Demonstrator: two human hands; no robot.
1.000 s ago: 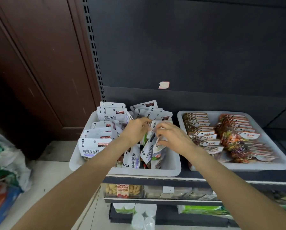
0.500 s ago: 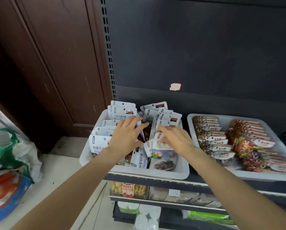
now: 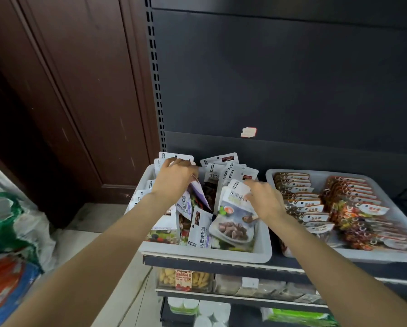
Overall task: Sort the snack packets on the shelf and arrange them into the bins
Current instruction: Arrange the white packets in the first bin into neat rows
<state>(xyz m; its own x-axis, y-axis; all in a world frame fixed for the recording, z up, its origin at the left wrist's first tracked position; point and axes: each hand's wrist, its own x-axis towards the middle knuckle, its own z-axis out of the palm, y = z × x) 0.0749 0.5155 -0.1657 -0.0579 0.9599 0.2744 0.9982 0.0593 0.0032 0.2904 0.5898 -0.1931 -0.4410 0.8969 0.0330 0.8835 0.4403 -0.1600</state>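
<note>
sorting packets inside the left bin

left hand grips rear white packets; right hand, fingers relaxed, presses a front packet. next: regroup matching kinds.

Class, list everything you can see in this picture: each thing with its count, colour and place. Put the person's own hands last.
Left bin: one, grey, on the shelf, under both hands.
White packets: many, white with dark print, jumbled in the left bin.
Right bin: one, grey, beside the left bin.
Orange packets: many, orange-brown with white labels, in two neat rows in the right bin.
Sticker: one, pale, on the dark back panel.
Sacks: several, green, white, orange, on the floor at left.
Left hand: on the rear packets.
Right hand: on a front packet.
</note>
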